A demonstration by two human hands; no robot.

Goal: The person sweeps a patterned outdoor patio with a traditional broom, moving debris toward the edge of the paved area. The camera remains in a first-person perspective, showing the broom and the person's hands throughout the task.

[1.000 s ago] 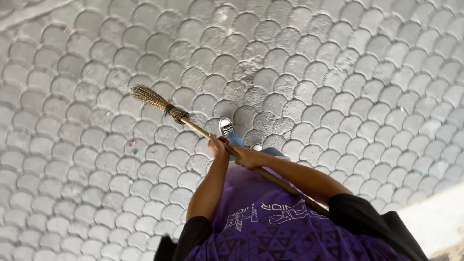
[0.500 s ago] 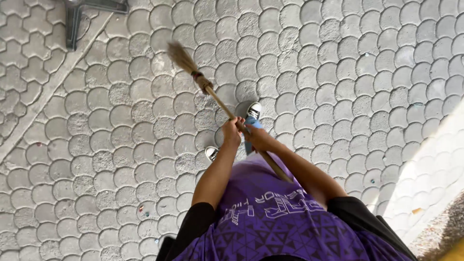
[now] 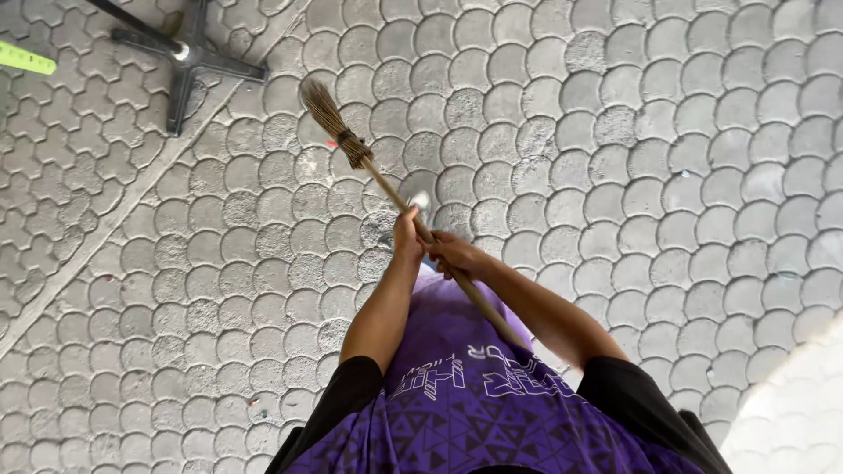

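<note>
Broom (image 3: pixel 386 189) with a wooden stick, gripped by both hands, slants up and left over grey scallop-shaped paving stones (image 3: pixel 667 175). Left hand (image 3: pixel 407 239) is clamped on the stick above the right hand (image 3: pixel 457 254), which is also closed around it just behind. Brown bristles point toward a black metal stand base (image 3: pixel 189 57), lying well beyond the broom's tip.

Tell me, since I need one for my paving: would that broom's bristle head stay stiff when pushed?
Probably fairly stiff: the broom has thin twig-like bristles bound tight into a narrow bundle. Tips likely flex slightly. It seems light; both hands hold it raised.
</note>
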